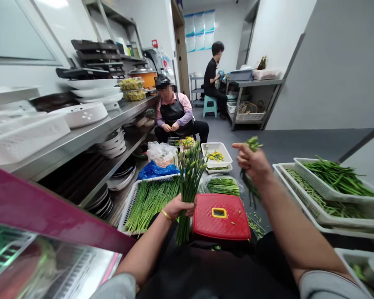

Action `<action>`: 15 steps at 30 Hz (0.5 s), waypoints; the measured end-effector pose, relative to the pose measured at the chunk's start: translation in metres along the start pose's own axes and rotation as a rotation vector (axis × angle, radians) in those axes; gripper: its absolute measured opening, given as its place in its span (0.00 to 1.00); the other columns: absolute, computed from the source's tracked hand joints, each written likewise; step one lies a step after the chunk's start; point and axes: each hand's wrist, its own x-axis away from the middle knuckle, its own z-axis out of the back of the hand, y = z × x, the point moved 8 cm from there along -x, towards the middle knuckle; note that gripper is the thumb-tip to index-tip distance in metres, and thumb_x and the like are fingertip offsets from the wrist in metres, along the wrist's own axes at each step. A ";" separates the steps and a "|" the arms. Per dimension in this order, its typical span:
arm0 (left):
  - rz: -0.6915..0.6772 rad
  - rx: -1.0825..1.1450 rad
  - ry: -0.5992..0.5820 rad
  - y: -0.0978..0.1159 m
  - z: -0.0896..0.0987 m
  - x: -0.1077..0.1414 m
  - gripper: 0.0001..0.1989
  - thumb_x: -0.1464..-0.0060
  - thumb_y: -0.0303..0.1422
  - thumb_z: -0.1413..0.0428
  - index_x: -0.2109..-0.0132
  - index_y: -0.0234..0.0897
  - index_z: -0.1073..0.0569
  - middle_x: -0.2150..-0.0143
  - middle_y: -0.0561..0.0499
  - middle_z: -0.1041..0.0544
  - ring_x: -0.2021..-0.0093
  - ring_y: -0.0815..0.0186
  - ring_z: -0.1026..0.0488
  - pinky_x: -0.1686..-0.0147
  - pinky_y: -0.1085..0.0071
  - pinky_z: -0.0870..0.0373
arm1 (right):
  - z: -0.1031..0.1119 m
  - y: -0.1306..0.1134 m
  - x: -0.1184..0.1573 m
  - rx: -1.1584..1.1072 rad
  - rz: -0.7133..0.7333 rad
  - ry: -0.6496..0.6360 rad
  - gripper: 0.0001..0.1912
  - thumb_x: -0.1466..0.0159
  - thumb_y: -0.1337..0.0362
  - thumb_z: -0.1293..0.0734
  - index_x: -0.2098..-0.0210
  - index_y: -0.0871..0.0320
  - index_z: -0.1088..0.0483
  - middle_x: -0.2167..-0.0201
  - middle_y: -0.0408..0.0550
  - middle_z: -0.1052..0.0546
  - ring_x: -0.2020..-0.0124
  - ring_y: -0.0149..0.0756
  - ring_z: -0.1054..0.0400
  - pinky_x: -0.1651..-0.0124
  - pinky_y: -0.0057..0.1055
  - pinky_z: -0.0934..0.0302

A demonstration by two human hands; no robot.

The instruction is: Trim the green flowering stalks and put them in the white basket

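A thick upright bunch of green flower stems [190, 166] with closed buds at the top is wrapped in my left hand [182, 206]. My right hand [254, 164] is raised to the right, apart from the bunch, its index finger pointing left. Its other fingers curl round a smaller bunch of budded greens [252, 143], whose ends hang below and are blurred. Between and below my hands lies a red lidded box [222, 216] with a yellow-rimmed opening. A white basket [129, 199] full of long green stems lies left of my left hand.
Ahead, a seated person in a black apron [174, 112] handles small yellow pieces near a white basket [226, 155]. Another person [212, 79] sits farther back. Steel shelves [137, 110] with dishes run along the left. Stacked white baskets [324, 189] of green vegetables stand right. Scraps litter the floor.
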 end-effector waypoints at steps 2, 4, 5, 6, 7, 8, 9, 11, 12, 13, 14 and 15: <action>0.013 -0.021 -0.001 -0.002 -0.005 0.001 0.18 0.59 0.39 0.34 0.74 0.32 0.33 0.85 0.58 0.38 0.85 0.76 0.42 0.82 0.76 0.43 | -0.025 0.027 0.004 -0.063 -0.129 -0.075 0.30 0.63 0.42 0.23 0.72 0.58 0.31 0.87 0.29 0.54 0.88 0.18 0.63 0.85 0.23 0.71; 0.040 -0.041 -0.003 -0.005 -0.009 0.002 0.18 0.59 0.39 0.33 0.74 0.32 0.33 0.85 0.58 0.38 0.85 0.76 0.42 0.82 0.76 0.43 | -0.041 0.041 0.010 -0.086 -0.201 -0.132 0.29 0.63 0.45 0.23 0.72 0.60 0.30 0.88 0.28 0.53 0.88 0.17 0.62 0.85 0.22 0.71; 0.056 -0.051 -0.009 -0.007 -0.011 0.002 0.18 0.59 0.39 0.33 0.74 0.32 0.33 0.85 0.58 0.37 0.85 0.76 0.42 0.83 0.76 0.44 | -0.046 0.044 0.012 -0.074 -0.209 -0.143 0.28 0.62 0.46 0.23 0.73 0.61 0.29 0.89 0.29 0.53 0.88 0.17 0.62 0.85 0.22 0.71; 0.072 -0.060 -0.019 -0.009 -0.014 0.002 0.19 0.59 0.39 0.33 0.74 0.32 0.33 0.85 0.58 0.37 0.86 0.76 0.42 0.83 0.76 0.45 | -0.049 0.044 0.013 -0.056 -0.204 -0.139 0.26 0.61 0.47 0.23 0.74 0.61 0.29 0.90 0.29 0.51 0.88 0.18 0.61 0.85 0.23 0.71; 0.085 -0.068 -0.031 -0.011 -0.016 0.002 0.19 0.59 0.40 0.33 0.75 0.31 0.33 0.86 0.57 0.37 0.86 0.76 0.42 0.83 0.76 0.46 | -0.050 0.043 0.014 -0.037 -0.186 -0.125 0.24 0.61 0.49 0.23 0.75 0.61 0.29 0.90 0.30 0.50 0.88 0.18 0.61 0.85 0.23 0.71; 0.093 -0.071 -0.042 -0.012 -0.017 0.003 0.19 0.59 0.40 0.34 0.75 0.31 0.33 0.86 0.57 0.37 0.86 0.75 0.42 0.83 0.76 0.46 | -0.049 0.038 0.013 -0.024 -0.154 -0.098 0.22 0.60 0.50 0.23 0.77 0.61 0.29 0.91 0.31 0.49 0.89 0.18 0.60 0.85 0.24 0.71; 0.092 -0.071 -0.046 -0.011 -0.018 0.003 0.19 0.59 0.41 0.34 0.75 0.31 0.33 0.86 0.57 0.37 0.86 0.75 0.42 0.83 0.76 0.46 | -0.045 0.031 0.011 -0.025 -0.101 -0.052 0.20 0.59 0.51 0.23 0.78 0.60 0.29 0.91 0.32 0.48 0.88 0.18 0.60 0.84 0.25 0.71; 0.076 -0.064 -0.041 -0.010 -0.016 0.004 0.19 0.59 0.41 0.34 0.76 0.31 0.33 0.86 0.57 0.37 0.86 0.75 0.41 0.83 0.76 0.44 | -0.027 0.004 0.008 -0.069 0.054 0.074 0.17 0.58 0.53 0.24 0.79 0.58 0.29 0.91 0.33 0.48 0.88 0.20 0.59 0.84 0.26 0.70; 0.070 -0.063 -0.038 -0.009 -0.014 0.006 0.19 0.59 0.41 0.34 0.76 0.31 0.33 0.86 0.56 0.36 0.86 0.75 0.41 0.82 0.75 0.43 | -0.013 -0.013 0.007 -0.103 0.142 0.146 0.16 0.58 0.53 0.24 0.79 0.57 0.29 0.91 0.33 0.48 0.88 0.20 0.59 0.83 0.26 0.70; 0.067 -0.069 -0.035 -0.009 -0.012 0.007 0.19 0.60 0.41 0.34 0.76 0.31 0.32 0.86 0.56 0.36 0.86 0.75 0.41 0.82 0.75 0.43 | 0.006 -0.032 0.007 -0.137 0.225 0.218 0.15 0.58 0.55 0.24 0.80 0.56 0.30 0.90 0.33 0.47 0.88 0.20 0.59 0.82 0.27 0.70; 0.068 -0.085 -0.032 -0.009 -0.009 0.010 0.19 0.61 0.41 0.34 0.76 0.31 0.32 0.86 0.56 0.36 0.86 0.74 0.41 0.82 0.75 0.42 | 0.027 -0.052 0.008 -0.165 0.301 0.288 0.15 0.58 0.55 0.24 0.81 0.55 0.31 0.89 0.34 0.45 0.87 0.20 0.59 0.82 0.28 0.71; 0.071 -0.105 -0.027 -0.009 -0.006 0.012 0.18 0.61 0.40 0.33 0.77 0.31 0.32 0.86 0.55 0.35 0.86 0.74 0.40 0.83 0.75 0.42 | 0.049 -0.071 0.011 -0.170 0.363 0.346 0.16 0.58 0.56 0.24 0.82 0.54 0.33 0.87 0.36 0.41 0.87 0.20 0.60 0.81 0.29 0.72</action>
